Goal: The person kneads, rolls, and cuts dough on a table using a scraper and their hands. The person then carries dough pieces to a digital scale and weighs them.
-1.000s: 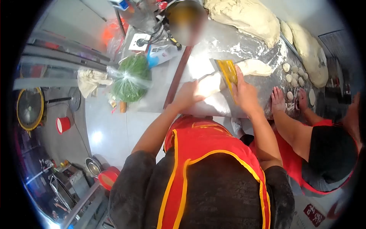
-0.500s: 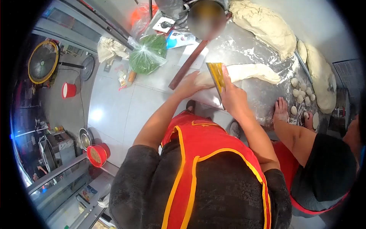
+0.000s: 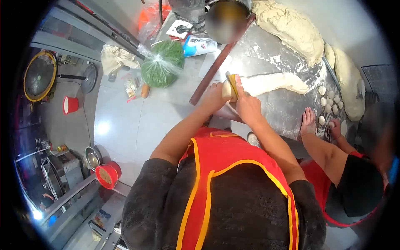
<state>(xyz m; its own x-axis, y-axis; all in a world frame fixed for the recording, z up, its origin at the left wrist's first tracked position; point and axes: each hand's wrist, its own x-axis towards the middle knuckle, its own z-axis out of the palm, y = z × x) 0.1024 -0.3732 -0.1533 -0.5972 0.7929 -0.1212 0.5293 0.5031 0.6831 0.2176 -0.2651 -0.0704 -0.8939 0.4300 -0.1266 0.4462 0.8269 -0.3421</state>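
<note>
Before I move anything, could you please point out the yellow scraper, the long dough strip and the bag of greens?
Yellow scraper [image 3: 233,86], head view, its yellow face.
Long dough strip [image 3: 273,81], head view, its middle.
Bag of greens [image 3: 163,71], head view, its rounded body.

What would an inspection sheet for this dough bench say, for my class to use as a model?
Surface: metal table, floury in patches.
Job's things: long dough roll; yellow scraper at its end; small dough pieces; large dough mass.
Clutter: bagged greens, blue-and-white packet.
Hands: left hand at the roll's end, grip unclear; right hand holds the scraper.
Cables: black plug in a white socket; thin floor cable.
Surroundings: co-worker's hand beside the small pieces; fan, left.
</note>
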